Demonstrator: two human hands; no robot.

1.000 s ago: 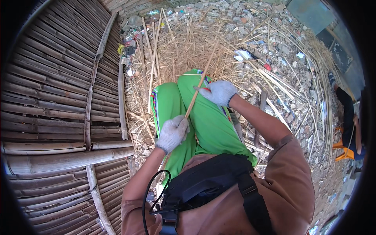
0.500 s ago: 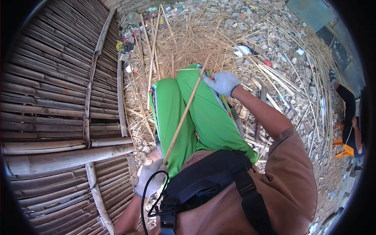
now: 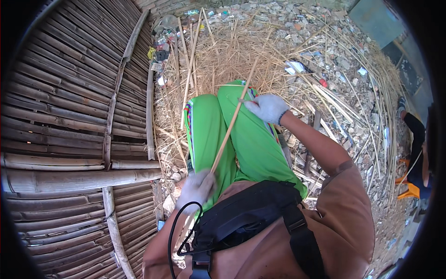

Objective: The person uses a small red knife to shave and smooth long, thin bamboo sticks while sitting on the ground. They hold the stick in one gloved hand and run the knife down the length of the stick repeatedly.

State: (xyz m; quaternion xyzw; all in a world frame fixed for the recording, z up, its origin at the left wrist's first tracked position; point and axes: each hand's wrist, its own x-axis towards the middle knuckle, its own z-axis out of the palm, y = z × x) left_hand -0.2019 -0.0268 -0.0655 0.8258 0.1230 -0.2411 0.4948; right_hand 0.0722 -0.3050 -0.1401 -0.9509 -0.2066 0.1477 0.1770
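A long, thin bamboo stick (image 3: 234,116) slants over my lap, its far end above the straw-covered ground. My left hand (image 3: 197,188), in a whitish work glove and slightly blurred, is closed around the stick's near part, close to my waist. My right hand (image 3: 268,109), gloved too, is closed beside the upper part of the stick, above my right knee. From its fingertips a small dark blade-like tool (image 3: 241,100) pokes out and meets the stick; most of it is hidden by the glove. Green trousers (image 3: 209,135) cover my legs under the stick.
A bamboo slat wall (image 3: 69,107) stands close on my left. Straw shavings (image 3: 232,56), rubble and several loose bamboo strips (image 3: 325,95) cover the ground. A black bag (image 3: 251,214) with a cable sits at my waist. At far right, a person sits on an orange chair (image 3: 409,190).
My left hand has slid up and to the right along the stick, away from its near end. My right hand has shifted slightly lower; the view has shifted a little.
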